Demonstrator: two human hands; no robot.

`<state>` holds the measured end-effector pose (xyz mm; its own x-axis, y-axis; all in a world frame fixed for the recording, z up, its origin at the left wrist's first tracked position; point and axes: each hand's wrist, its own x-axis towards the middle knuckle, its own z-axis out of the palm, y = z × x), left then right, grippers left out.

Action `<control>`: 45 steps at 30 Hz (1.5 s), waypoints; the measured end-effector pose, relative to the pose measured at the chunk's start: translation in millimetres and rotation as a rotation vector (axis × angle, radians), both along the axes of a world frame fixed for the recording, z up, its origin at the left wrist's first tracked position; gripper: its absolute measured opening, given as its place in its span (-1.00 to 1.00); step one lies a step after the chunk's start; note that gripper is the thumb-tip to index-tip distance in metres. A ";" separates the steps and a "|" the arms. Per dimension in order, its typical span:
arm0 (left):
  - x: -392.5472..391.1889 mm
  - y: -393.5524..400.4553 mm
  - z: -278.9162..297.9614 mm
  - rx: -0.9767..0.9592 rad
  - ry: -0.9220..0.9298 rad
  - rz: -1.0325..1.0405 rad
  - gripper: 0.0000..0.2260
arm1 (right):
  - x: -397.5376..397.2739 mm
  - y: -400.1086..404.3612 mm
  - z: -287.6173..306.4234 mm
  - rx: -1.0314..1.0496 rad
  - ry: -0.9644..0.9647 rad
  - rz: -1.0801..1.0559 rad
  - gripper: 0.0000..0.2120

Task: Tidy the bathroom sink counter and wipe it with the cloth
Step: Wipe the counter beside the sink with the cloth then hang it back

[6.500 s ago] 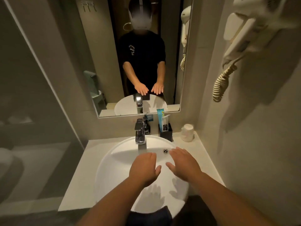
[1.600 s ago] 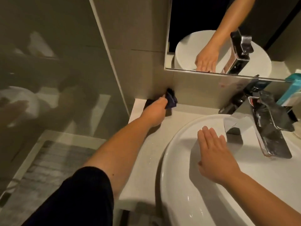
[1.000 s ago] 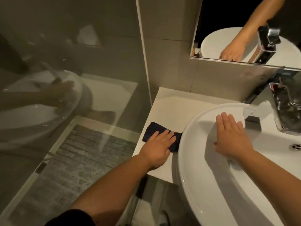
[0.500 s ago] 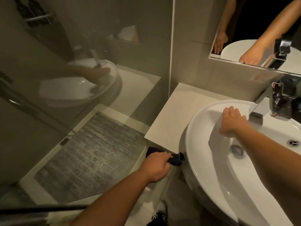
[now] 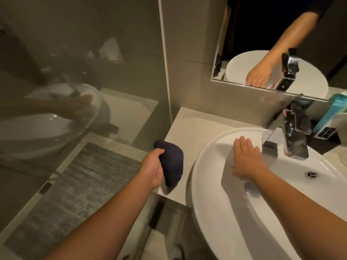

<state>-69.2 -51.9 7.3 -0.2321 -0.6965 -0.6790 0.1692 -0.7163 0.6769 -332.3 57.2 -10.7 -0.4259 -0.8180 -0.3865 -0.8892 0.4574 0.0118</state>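
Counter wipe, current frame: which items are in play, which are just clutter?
In play:
- dark cloth, bunched in the left hand
- counter
- right hand, flat on the basin

Just there:
- faucet
- teal tube in its dark holder
- mirror
- glass partition

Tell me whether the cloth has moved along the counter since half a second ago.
Yes. The cloth, bunched in the left hand, has come back from the counter's front edge, up toward the wall, beside the basin.

Left hand (image 5: 153, 168) around dark cloth (image 5: 171, 162), seemingly just above counter (image 5: 185, 128); right hand (image 5: 245, 160) flat in basin (image 5: 216, 212).
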 end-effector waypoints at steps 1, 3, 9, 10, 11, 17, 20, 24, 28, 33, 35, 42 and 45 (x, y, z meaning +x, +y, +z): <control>-17.3 -19.8 4.4 -0.065 -0.015 -0.029 -0.78 | 0.3 -0.1 -2.0 -0.009 0.002 -0.004 -0.12; -55.6 -58.7 12.4 -0.238 -0.027 -0.157 -0.80 | 1.9 -0.6 -5.8 -0.032 0.018 -0.011 -0.11; -190.8 -139.8 -15.9 -1.081 -0.532 -0.831 -0.80 | 3.6 0.9 -15.4 -0.090 0.099 -0.020 -0.11; -213.5 -138.5 -25.8 -1.197 -0.547 -0.993 -0.78 | 5.0 1.1 -17.5 -0.094 0.115 -0.029 -0.10; -233.6 -133.9 -36.7 -1.286 -0.536 -1.170 -0.75 | 6.1 0.6 -20.1 -0.099 0.130 -0.039 -0.09; -266.2 -123.6 -90.3 -1.760 -0.599 -1.698 -0.54 | 6.5 -1.1 -31.5 -0.120 0.202 -0.055 -0.09; -235.9 -126.4 -93.1 -1.789 -0.578 -1.669 -0.53 | 7.1 0.1 -29.6 -0.140 0.198 -0.044 -0.10; -168.2 -116.6 -92.6 -1.686 -0.625 -1.610 -0.50 | 5.5 0.8 -28.6 -0.128 0.181 -0.038 -0.11; -90.1 -91.1 -91.7 -1.591 -0.725 -1.539 -0.48 | 5.2 -0.8 -28.6 -0.104 0.184 -0.031 -0.07; -12.7 -20.5 -87.7 -1.493 -0.812 -1.435 -0.49 | 6.6 -4.6 -26.7 -0.109 0.149 -0.057 -0.07; 12.8 8.4 -86.9 -1.469 -0.829 -1.400 -0.49 | 7.1 -3.8 -23.8 -0.104 0.131 -0.058 -0.09; 56.1 87.6 -86.7 -1.355 -0.939 -1.324 -0.50 | 14.5 -5.2 6.4 -0.018 -0.028 -0.106 -0.17; 63.2 105.7 -73.7 -1.269 -0.899 -1.314 -0.54 | 47.2 18.4 20.6 -0.135 -0.151 -0.092 -0.31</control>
<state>-6.0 53.7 -66.4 -0.8336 -0.5015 -0.2315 -0.5522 0.7453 0.3737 -285.1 75.6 9.9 -0.4469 -0.8269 -0.3413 -0.8307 0.5252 -0.1846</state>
